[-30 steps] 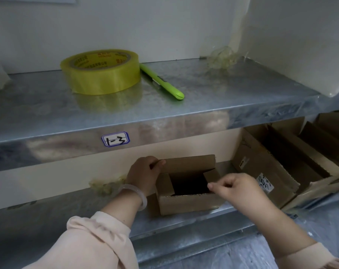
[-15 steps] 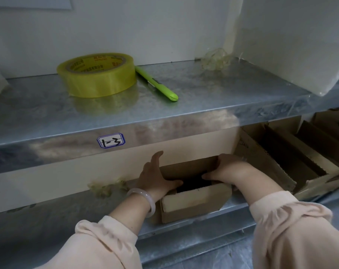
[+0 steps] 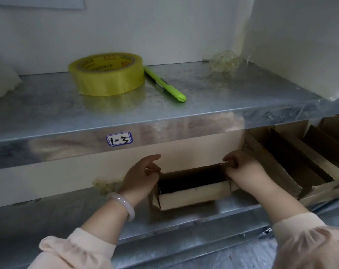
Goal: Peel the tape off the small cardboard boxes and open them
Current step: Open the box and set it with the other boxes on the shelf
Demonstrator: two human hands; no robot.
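Head view of a two-tier metal shelf unit. The small cardboard box (image 3: pixel 194 195) stands on the lower shelf (image 3: pixel 184 220), near its front edge, top open and the near flap folded outward. The left hand (image 3: pixel 140 176) grips the box's left end, fingers bent over the far left corner and forefinger raised free; a pale bracelet (image 3: pixel 124 204) circles that wrist. The right hand (image 3: pixel 246 171) grips the right end, fingers curled over the far right corner. Just right of the box lie larger open cardboard boxes (image 3: pixel 277 171). On the upper shelf (image 3: pixel 223 90): a yellow tape roll (image 3: pixel 106 78) lying flat, a green pen (image 3: pixel 164 84) just beside it, and a crumpled wad of clear tape (image 3: pixel 224 60) at the back. A label (image 3: pixel 119 138) reading "1-3" is stuck on the upper shelf's front edge.
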